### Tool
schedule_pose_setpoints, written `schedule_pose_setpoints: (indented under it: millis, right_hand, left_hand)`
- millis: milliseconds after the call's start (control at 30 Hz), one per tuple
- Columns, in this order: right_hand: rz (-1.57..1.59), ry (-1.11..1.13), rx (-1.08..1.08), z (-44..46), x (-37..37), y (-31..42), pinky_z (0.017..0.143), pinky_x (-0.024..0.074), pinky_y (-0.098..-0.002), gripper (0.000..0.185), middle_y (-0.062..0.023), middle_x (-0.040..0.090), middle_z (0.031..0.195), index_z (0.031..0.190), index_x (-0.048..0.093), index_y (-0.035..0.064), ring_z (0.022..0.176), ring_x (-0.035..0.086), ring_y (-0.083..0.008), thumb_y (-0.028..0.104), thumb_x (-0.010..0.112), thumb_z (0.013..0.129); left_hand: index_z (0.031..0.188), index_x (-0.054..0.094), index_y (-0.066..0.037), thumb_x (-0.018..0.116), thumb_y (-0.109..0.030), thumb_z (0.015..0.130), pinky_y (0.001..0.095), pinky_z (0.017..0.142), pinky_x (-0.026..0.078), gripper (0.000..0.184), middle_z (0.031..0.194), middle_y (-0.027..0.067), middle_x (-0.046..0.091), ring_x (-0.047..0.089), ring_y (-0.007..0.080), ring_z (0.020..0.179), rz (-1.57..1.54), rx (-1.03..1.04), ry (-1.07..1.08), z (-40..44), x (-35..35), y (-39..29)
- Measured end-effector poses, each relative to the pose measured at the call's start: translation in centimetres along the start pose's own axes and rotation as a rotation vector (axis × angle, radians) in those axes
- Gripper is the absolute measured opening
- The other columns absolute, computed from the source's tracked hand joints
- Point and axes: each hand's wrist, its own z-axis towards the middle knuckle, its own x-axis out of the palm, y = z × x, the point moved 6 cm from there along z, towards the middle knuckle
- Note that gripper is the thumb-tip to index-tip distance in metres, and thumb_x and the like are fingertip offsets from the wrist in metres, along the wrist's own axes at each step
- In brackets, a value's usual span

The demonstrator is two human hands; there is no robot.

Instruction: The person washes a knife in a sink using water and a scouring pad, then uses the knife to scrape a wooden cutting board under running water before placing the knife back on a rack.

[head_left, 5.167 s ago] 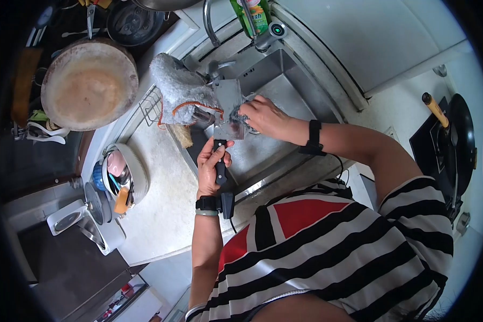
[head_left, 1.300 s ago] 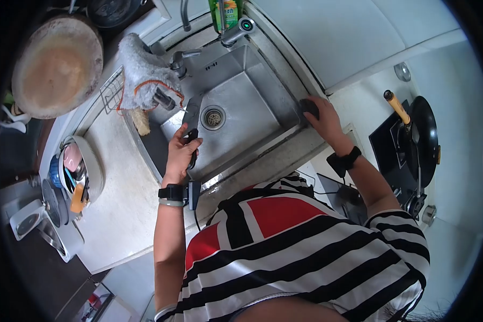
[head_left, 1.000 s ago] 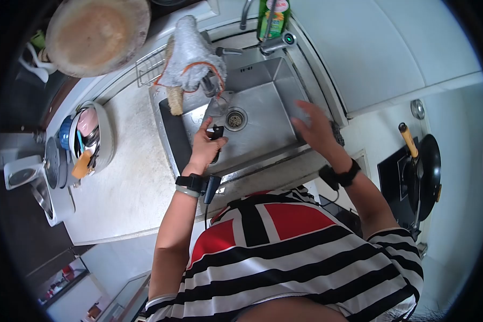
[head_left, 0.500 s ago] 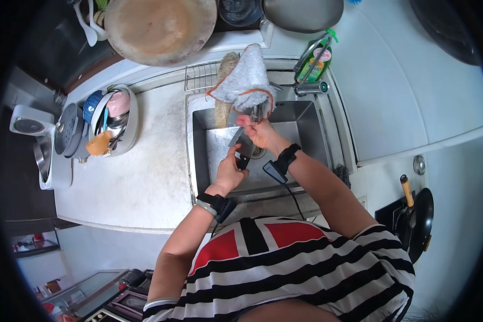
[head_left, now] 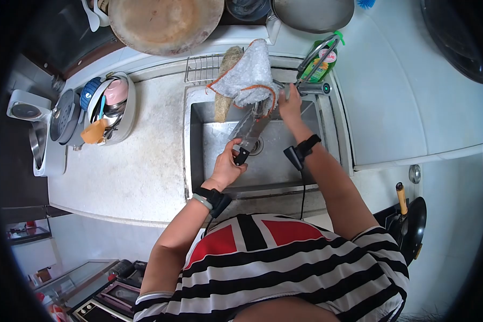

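Note:
My left hand [head_left: 226,167] is closed round the black handle of a kitchen knife [head_left: 250,127]. Its broad, wet-looking blade points up and away over the sink [head_left: 196,145], beneath the faucet spout [head_left: 260,110]. A white towel [head_left: 252,67] with an orange edge drapes over that spout. My right hand [head_left: 291,110] is at the faucet body [head_left: 312,88], fingers stretched out and apart, the fingertips against or just beside the metal. I cannot tell whether they touch it. Beside the towel, a tan loofah-like scrubber [head_left: 222,107] hangs over the sink's back rim.
A green dish soap bottle [head_left: 321,64] stands behind the faucet. On the left counter is a white basin [head_left: 130,115] of bowls and utensils. A wire rack [head_left: 201,70] sits behind the sink, and a large round pan [head_left: 163,24] farther back. Black pans [head_left: 416,225] hang at right.
My right hand has moved from beside the blade under the spout, up and right to the faucet body. The left hand still holds the knife, whose blade now shows more fully.

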Motion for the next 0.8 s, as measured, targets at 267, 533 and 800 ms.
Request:
schedule_pose_setpoints:
  millis: [267,533,800]
  right_hand:
    - [1.218,0.362,0.709,0.2,3.1,-3.1,0.093,0.0451,-0.0366,0.031,-0.0119,0.059,0.116,0.12,0.052,0.001,0.107,0.057,-0.0251,0.024,0.045,0.101]
    - [1.471,0.34,0.759,-0.5,3.4,-3.7,0.09,0.0458,-0.033,0.027,-0.0092,0.06,0.116,0.12,0.052,0.0026,0.107,0.057,-0.0207,0.019,0.048,0.099]
    - [1.597,0.295,0.716,0.8,3.0,-3.1,0.092,0.0456,-0.0331,0.037,-0.0084,0.058,0.122,0.133,0.045,0.0037,0.111,0.055,-0.0212,0.018,0.05,0.098]
  left_hand:
    - [0.132,0.042,-0.01,0.074,0.0,0.069,0.0246,0.067,0.046,0.072,0.088,0.0054,0.057,0.057,0.01,0.073,-0.104,0.03,0.055,-0.5,0.6,-0.8]
    - [0.131,0.042,-0.01,0.075,-0.003,0.067,0.0307,0.074,0.049,0.072,0.089,0.0112,0.061,0.063,0.0225,0.079,-0.089,0.005,0.08,-0.3,1.4,0.2]
    - [0.128,0.043,-0.009,0.073,0.003,0.069,0.024,0.07,0.046,0.067,0.089,0.004,0.057,0.056,0.0103,0.078,-0.085,-0.007,0.078,0.1,1.1,0.3]
